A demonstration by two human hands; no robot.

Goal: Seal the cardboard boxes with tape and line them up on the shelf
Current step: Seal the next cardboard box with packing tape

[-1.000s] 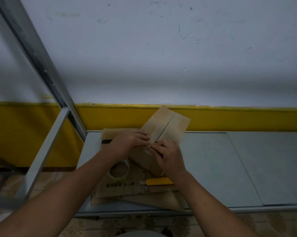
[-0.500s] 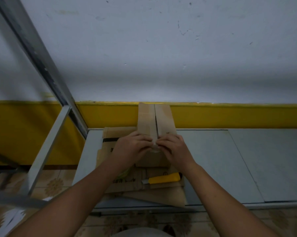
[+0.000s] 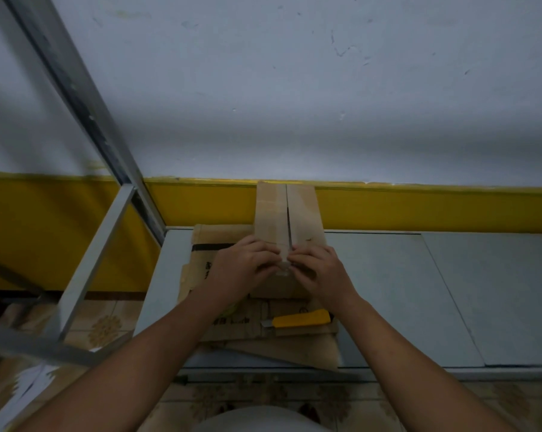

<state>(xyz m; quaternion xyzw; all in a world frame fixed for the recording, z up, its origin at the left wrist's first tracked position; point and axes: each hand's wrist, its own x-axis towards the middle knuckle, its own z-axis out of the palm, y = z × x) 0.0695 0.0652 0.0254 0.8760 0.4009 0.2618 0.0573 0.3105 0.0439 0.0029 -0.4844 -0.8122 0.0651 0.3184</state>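
A small brown cardboard box stands on flattened cardboard sheets on the grey shelf. Its two top flaps meet at a centre seam, with a strip of tape running along the left of the seam. My left hand and my right hand both have curled fingers at the box's near top edge, pinching the tape end over the seam. The tape roll is almost hidden under my left wrist.
A yellow utility knife lies on the flattened cardboard near the front edge. A metal shelf frame slants across the left. The wall with a yellow band runs behind the shelf. Patterned floor tiles show below.
The box has been turned from a slanted position to square with the wall. Both hands stayed on its near edge at the seam, pressing the tape end.
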